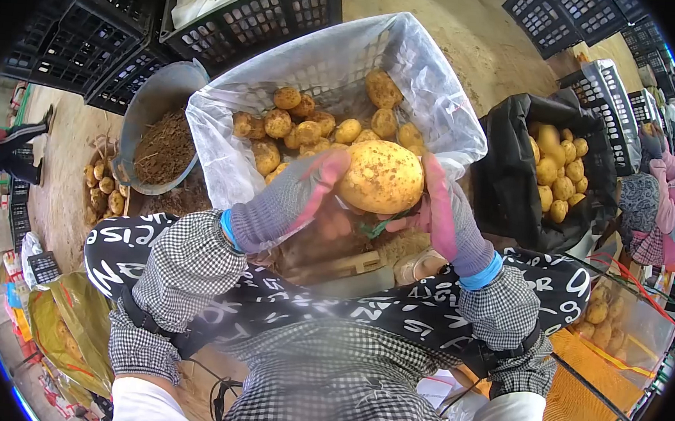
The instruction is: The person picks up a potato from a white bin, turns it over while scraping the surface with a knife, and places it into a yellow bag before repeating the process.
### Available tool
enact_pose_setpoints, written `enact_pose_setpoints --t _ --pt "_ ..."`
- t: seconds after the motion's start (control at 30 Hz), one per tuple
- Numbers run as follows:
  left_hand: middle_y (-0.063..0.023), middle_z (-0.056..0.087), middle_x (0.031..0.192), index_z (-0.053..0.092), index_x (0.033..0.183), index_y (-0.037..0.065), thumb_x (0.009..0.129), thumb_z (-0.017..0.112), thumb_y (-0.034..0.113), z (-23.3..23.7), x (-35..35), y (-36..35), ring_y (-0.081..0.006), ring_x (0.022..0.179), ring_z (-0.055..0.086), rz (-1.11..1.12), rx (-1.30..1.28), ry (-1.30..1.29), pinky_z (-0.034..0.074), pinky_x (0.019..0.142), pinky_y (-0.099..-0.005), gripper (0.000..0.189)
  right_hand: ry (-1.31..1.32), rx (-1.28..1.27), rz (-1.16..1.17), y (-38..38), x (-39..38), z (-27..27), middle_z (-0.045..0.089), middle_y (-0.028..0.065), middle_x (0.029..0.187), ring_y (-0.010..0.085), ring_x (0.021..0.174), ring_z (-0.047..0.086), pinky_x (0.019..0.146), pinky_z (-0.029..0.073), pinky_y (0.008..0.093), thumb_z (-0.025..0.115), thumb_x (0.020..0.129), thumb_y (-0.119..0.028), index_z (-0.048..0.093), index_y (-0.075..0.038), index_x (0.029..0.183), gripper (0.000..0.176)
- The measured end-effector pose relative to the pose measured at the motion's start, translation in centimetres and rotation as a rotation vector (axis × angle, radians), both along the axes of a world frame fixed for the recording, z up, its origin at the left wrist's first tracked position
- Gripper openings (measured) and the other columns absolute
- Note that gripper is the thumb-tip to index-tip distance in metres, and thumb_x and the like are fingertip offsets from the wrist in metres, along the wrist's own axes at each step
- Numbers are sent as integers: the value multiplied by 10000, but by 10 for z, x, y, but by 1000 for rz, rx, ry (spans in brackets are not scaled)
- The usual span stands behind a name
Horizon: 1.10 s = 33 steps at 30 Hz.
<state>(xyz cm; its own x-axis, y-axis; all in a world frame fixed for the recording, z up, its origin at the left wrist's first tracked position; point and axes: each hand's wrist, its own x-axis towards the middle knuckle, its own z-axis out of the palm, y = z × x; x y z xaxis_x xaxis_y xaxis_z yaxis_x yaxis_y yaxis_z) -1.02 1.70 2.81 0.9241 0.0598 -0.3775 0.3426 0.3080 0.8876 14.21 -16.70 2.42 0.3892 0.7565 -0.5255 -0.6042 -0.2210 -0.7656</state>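
Observation:
A large yellow potato [381, 177] is held up between both gloved hands, close to the camera. My left hand [291, 199] grips its left side, thumb on top. My right hand [450, 218] cups its right side. Both wear grey and pink knit gloves with blue cuffs and checked sleeves. Just behind the potato stands a black crate lined with clear plastic [226, 124], holding several smaller potatoes [312, 127].
A grey tub of brown husk [162, 147] sits left of the crate, loose potatoes [105, 182] beside it. A black-lined crate of potatoes [555, 175] stands at right, another person's sleeve [654, 213] near it. Stacked black crates [115, 31] fill the back. An orange net bag [601, 362] lies lower right.

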Motion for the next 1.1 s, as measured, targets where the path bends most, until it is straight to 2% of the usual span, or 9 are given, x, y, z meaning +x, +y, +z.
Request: enact_pose_setpoints --t 0.2,0.4,0.53,0.7,0.87,0.9,1.0,1.03,1.1 --pt "-166 627 1155 304 1477 22 916 515 628 -6 -1 0 -217 754 694 2 -29 43 597 615 -331 852 16 21 9 -5 -2 -2 602 152 1227 247 950 683 772 612 378 303 1039 -500 390 10 1403 633" --pt "-121 611 1248 464 1398 22 967 565 434 -2 16 10 -194 1069 623 127 267 -272 513 926 -328 605 73 53 -18 -14 4 -8 639 132 1165 216 870 684 625 590 298 473 999 -457 480 -28 1341 548" --pt "-105 629 1215 528 1367 79 955 608 341 -25 41 89 -188 1149 582 305 502 -243 472 942 -323 494 135 182 -497 -28 39 15 653 85 955 176 689 622 494 515 248 520 954 -512 553 -62 1211 520" --pt "-202 643 1094 567 1297 100 838 642 330 -145 55 94 -361 1040 623 -166 1300 159 500 895 -425 519 291 657 -482 -114 108 45 471 159 1267 163 795 491 645 465 276 526 954 -453 393 -53 1369 592" --pt "-194 642 1124 613 1107 79 804 640 248 -232 110 74 -376 1081 601 -258 1383 215 495 912 -456 349 344 844 -515 -191 126 92 288 159 1529 243 1028 532 847 498 375 565 943 -371 242 -69 1511 720" --pt "-203 642 1119 606 1104 73 813 636 223 -242 122 69 -375 1066 611 -271 1380 5 497 910 -451 329 290 857 -506 -219 128 110 274 158 1542 261 1060 537 871 501 387 565 942 -365 230 -71 1519 729" --pt "-214 613 1209 500 1339 98 860 646 342 -291 152 66 -375 1111 609 -386 1309 194 497 938 -448 557 -330 809 -929 -289 138 145 408 214 1443 316 1177 533 935 523 376 582 945 -277 331 -27 1465 630" --pt "-221 593 1268 403 1418 99 808 699 350 -382 161 91 -382 1149 594 -611 1564 198 482 972 -449 723 -393 794 -1094 -298 141 171 553 177 1305 303 1159 583 950 530 437 569 952 -319 503 -47 1345 483" --pt "-240 607 1243 351 1447 82 753 745 279 -358 162 90 -388 1138 601 -458 1276 370 490 973 -429 822 -632 816 -1215 -331 148 214 516 230 1317 348 1153 553 894 572 417 626 908 -260 458 15 1352 548"
